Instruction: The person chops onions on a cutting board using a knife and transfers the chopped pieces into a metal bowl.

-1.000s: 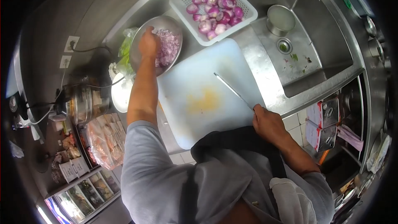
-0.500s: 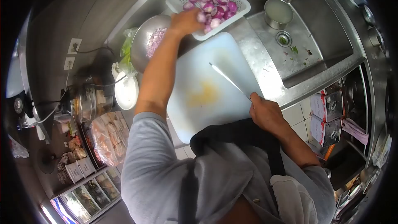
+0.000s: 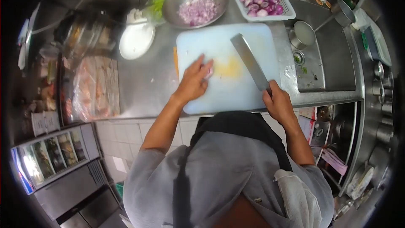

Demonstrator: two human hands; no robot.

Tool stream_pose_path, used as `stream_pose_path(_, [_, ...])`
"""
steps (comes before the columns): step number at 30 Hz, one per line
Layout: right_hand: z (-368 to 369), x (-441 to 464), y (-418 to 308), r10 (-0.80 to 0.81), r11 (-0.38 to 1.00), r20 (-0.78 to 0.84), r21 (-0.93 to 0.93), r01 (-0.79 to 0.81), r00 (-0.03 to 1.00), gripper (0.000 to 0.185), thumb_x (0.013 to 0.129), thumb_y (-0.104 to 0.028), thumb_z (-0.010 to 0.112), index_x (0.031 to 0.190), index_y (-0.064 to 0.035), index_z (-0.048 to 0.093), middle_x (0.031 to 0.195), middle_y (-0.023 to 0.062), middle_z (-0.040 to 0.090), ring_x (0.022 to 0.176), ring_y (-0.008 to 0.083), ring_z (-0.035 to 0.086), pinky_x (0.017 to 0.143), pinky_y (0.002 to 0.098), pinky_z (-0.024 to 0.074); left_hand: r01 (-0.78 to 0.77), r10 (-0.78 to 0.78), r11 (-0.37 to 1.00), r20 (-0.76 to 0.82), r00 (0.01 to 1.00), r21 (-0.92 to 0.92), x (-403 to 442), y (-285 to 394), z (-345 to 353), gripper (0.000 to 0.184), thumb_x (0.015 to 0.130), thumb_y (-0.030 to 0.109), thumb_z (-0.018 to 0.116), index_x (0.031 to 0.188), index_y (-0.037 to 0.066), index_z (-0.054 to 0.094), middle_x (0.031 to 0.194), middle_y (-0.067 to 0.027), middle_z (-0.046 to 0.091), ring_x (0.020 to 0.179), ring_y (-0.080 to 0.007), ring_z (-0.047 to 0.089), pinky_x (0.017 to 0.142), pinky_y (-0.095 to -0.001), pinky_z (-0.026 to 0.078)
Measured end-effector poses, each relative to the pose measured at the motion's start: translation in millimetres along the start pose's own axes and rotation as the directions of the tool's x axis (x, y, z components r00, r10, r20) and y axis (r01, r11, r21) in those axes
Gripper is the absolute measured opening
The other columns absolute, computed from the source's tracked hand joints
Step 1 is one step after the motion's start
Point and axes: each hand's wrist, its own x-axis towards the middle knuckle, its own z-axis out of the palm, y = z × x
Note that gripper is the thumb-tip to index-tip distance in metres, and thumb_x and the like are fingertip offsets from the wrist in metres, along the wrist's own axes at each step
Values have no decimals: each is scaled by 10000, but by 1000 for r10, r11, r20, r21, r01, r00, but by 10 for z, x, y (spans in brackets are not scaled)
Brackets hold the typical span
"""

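My left hand point(image 3: 193, 81) is low over the white cutting board point(image 3: 228, 99), closed around a red onion point(image 3: 209, 72) that its fingers mostly cover. In my right hand point(image 3: 277, 102) is the handle of a broad-bladed kitchen knife point(image 3: 251, 61). The blade points away from me over the board's right half, apart from the onion. Beyond the board, a metal bowl point(image 3: 168, 6) holds chopped red onion point(image 3: 199, 10). To its right, a white perforated basket point(image 3: 288, 15) contains several peeled red onions point(image 3: 261, 0).
At right is a steel sink point(image 3: 339, 59) with a metal pot point(image 3: 303, 35) in it. A white plate point(image 3: 137, 42) and a green leafy vegetable in plastic point(image 3: 159, 2) stand left of the bowl. Bagged food point(image 3: 96, 86) lies at the counter's left end.
My left hand has come back from the onion basket to the board with an onion. The knife stays in my right hand, its broad side now more visible. The camera view has turned.
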Motion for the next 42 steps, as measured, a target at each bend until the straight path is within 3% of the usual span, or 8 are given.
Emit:
stream_pose_path(4, [57,182,-522,-109,988,137,-97,123,985,206,1010,-160,584,1136,-12,515,816,259,679,803,506,664,725,589,491,123,-177,977,-346,921,-171,-135,-32,71,557,775,37,769,1315,42,637,1278,-221,624,1181,-413,598,993,-457,504])
stream_pose_path(5, [85,218,-621,-143,981,168,-109,163,975,203,1012,-159,580,1137,-13,514,814,259,680,794,505,662,721,591,490,47,-70,997,-381,922,-69,-119,2,35,395,775,54,775,1155,27,671,1130,-173,640,1079,-390,611,928,-447,517])
stream_pose_path(11, [153,200,-893,-217,909,314,-280,309,924,200,1017,-155,562,1133,-6,494,794,260,687,766,508,660,719,591,497,86,-102,994,-346,933,-60,-118,-6,138,280,775,68,776,1039,22,697,1051,-139,630,977,-374,597,863,-460,513])
stream_pose_path(17, [-24,194,-923,-112,905,426,-329,269,898,210,1007,-140,563,1134,10,493,802,284,683,790,517,665,743,601,502,66,-93,995,-426,900,-78,-131,-4,207,280,773,51,788,1034,21,691,1041,-135,651,959,-374,610,837,-442,522])
stream_pose_path(26, [790,781,-651,-206,944,421,-151,292,883,270,975,-116,560,1205,22,533,940,298,724,906,506,705,824,583,539,59,-89,995,-418,904,-84,-133,-4,238,272,778,26,774,1035,20,685,1035,-143,658,933,-346,622,824,-435,522])
stream_pose_path(36, [252,782,-366,-150,908,403,-306,287,903,352,986,-101,486,1316,-8,565,989,294,730,941,478,714,846,577,534,242,-200,954,-225,954,176,36,3,217,360,770,181,822,1089,56,710,1047,-154,643,995,-391,615,890,-476,510])
stream_pose_path(40, [110,624,-275,-223,872,393,-329,363,892,290,986,-63,464,1266,-9,519,941,280,722,905,478,709,817,582,528,221,-179,972,-349,920,83,-88,116,3,269,810,154,807,1043,56,713,1047,-162,663,1000,-383,634,874,-477,512])
stream_pose_path(42, [96,582,-208,-198,881,399,-327,341,895,239,1006,-104,518,1229,-31,474,922,278,710,861,504,681,780,604,508,186,-170,982,-293,941,28,-121,117,-62,219,833,108,786,1031,48,715,1031,-157,672,982,-376,643,870,-468,516])
